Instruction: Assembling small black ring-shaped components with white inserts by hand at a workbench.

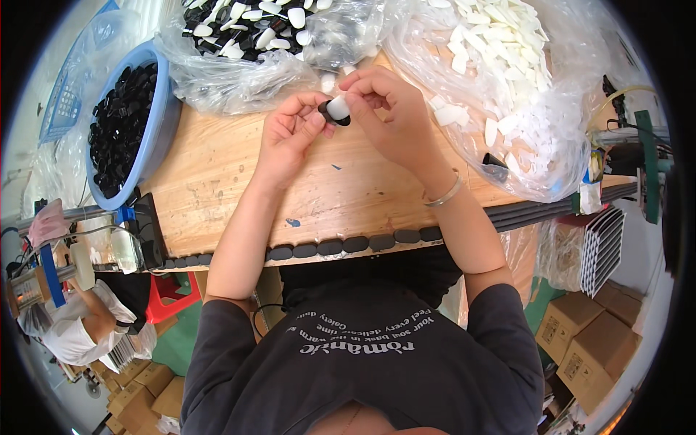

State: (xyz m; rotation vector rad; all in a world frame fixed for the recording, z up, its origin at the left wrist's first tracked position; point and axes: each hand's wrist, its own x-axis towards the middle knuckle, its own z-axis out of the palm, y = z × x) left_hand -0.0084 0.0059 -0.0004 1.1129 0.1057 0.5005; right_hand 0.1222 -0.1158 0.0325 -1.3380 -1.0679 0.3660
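Above the middle of the wooden table, my two hands meet at a small two-part piece. My left hand (288, 136) pinches a black, rounded part (344, 121) between thumb and fingers. A translucent white oval piece (338, 108) lies against the black part, and my right hand (392, 110) pinches at its upper side with thumb and fingertips. Exactly how the two parts join is too small to tell. A bracelet is on my right wrist. Just beyond my hands, a plastic bag (225, 90) holds mixed black and white pieces.
At the left stands a blue basin (169, 119) full of black pieces. A clear bag (558, 174) of white pieces spreads at the right. Black oval pads (355, 244) line the table's (210, 167) near edge. Another person (80, 322) works at far left; cardboard boxes (573, 319) stand at lower right.
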